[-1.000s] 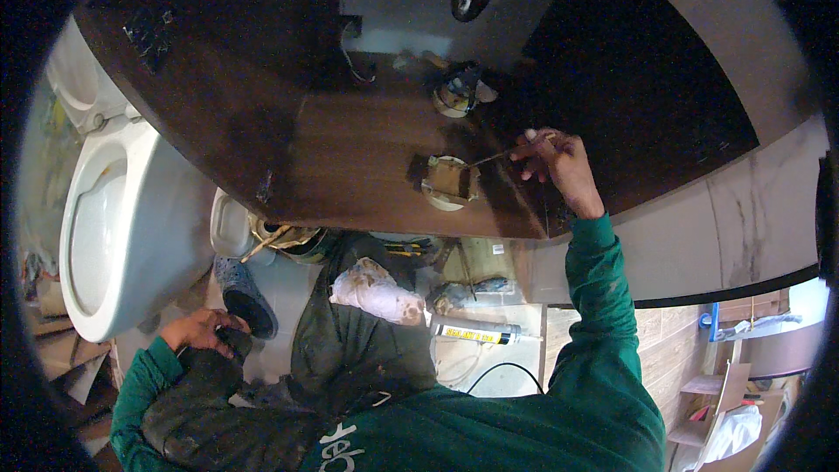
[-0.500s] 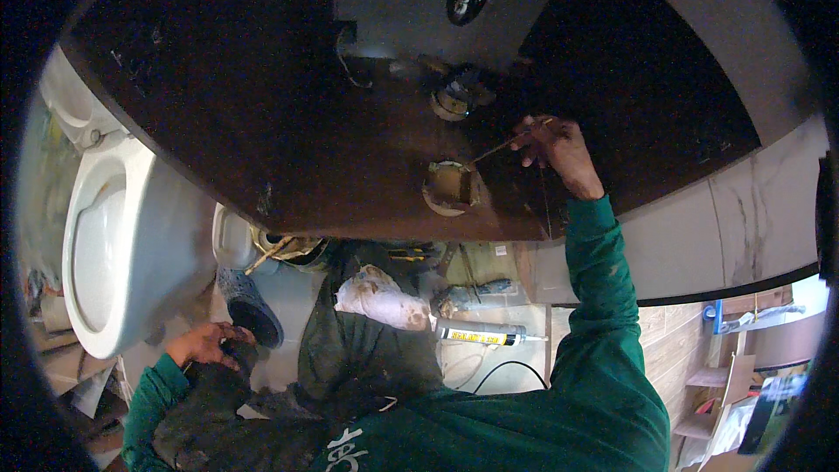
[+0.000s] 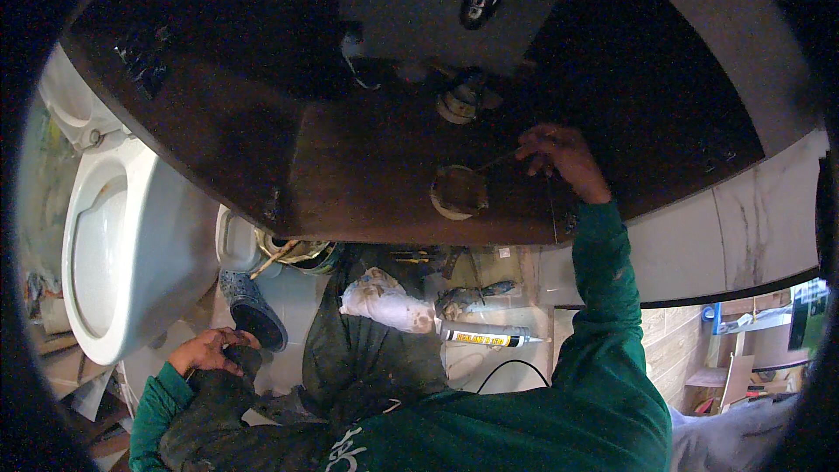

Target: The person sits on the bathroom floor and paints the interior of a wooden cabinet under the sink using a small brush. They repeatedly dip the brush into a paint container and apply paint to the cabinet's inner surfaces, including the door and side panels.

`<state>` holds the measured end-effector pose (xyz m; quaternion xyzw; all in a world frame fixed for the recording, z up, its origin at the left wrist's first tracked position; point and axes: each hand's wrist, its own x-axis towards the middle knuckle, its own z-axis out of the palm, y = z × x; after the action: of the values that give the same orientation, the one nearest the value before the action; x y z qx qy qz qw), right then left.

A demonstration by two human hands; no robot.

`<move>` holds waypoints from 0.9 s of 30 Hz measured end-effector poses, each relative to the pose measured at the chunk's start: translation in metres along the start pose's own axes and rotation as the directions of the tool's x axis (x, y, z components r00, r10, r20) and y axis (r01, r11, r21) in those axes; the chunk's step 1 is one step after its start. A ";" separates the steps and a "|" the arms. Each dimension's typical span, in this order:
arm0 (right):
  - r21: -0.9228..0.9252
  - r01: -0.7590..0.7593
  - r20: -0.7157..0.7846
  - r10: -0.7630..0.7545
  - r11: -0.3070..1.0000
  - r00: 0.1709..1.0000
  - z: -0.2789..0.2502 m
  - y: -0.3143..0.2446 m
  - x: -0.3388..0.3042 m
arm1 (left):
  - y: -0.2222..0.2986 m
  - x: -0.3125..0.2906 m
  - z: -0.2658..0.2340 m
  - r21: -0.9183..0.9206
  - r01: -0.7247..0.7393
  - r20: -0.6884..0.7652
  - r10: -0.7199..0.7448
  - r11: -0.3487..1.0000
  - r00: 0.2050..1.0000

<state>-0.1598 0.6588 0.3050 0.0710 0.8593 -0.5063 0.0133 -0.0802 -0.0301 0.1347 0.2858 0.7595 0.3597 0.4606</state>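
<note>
One thin stick (image 3: 496, 160), pinched in the right hand (image 3: 559, 157), could slip from the round tub (image 3: 458, 192); left hand (image 3: 208, 351) rests loosely on a knee.

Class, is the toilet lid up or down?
Down. The toilet shows a smooth white lid across the whole seat, with no bowl opening visible.

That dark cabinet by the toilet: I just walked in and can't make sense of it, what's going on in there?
A person in a green top reaches the right hand into the dark wooden cabinet, holding a thin stick that points into a small round tin on the cabinet floor. The left hand rests on their knee beside a dark clog. A sealant tube lies on the floor, next to the white toilet.
</note>
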 end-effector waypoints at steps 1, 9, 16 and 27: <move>-0.001 0.030 0.006 -0.030 1.000 1.000 -0.001 -0.001 0.000 | 0.005 0.000 0.000 -0.001 0.025 0.003 -0.025 1.000 1.000; 0.079 0.063 -0.011 -0.062 0.995 0.998 -0.010 -0.016 -0.009 | 0.007 -0.004 -0.002 0.039 -0.010 0.002 0.010 0.999 1.000; 0.087 0.027 0.014 -0.028 0.996 1.000 -0.005 -0.013 -0.018 | -0.021 -0.006 0.002 0.196 0.094 -0.029 -0.090 0.976 0.996; 0.110 0.018 -0.053 -0.012 0.994 0.999 0.000 -0.011 -0.031 | 0.029 0.005 -0.004 0.064 0.008 0.064 -0.012 0.998 0.998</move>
<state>-0.1303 0.6496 0.3176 0.0782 0.8306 -0.5511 -0.0171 -0.0830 -0.0107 0.1575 0.3079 0.7568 0.3237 0.4772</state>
